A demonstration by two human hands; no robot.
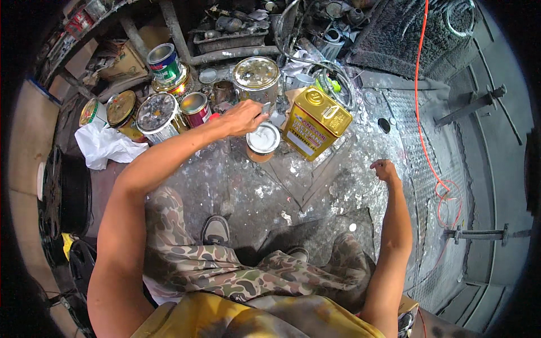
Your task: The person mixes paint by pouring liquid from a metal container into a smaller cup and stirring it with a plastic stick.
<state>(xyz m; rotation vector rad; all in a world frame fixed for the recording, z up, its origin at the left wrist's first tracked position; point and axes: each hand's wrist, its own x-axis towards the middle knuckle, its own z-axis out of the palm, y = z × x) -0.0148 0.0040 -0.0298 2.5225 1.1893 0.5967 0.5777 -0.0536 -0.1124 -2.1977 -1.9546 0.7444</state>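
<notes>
My left hand point(245, 117) is closed around a putty knife; its flat metal blade point(266, 107) pokes out past the fingers and a red end shows by the wrist. Just below this hand stands a small open can point(263, 138) with white, paint-like material inside its rim. A gold rectangular thinner tin point(320, 122) stands upright to the right of that can, apart from my hands. Out to the right, my right hand point(386, 170) hangs above the floor with its fingers curled in, and nothing shows in them.
Several paint cans point(161, 115) crowd the left, beside crumpled white paper point(107, 143). A large lidded can point(256, 76) stands behind my left hand. A cluttered rack point(231, 39) lines the back. An orange hose point(418, 90) hangs down at right, near metal brackets point(473, 107).
</notes>
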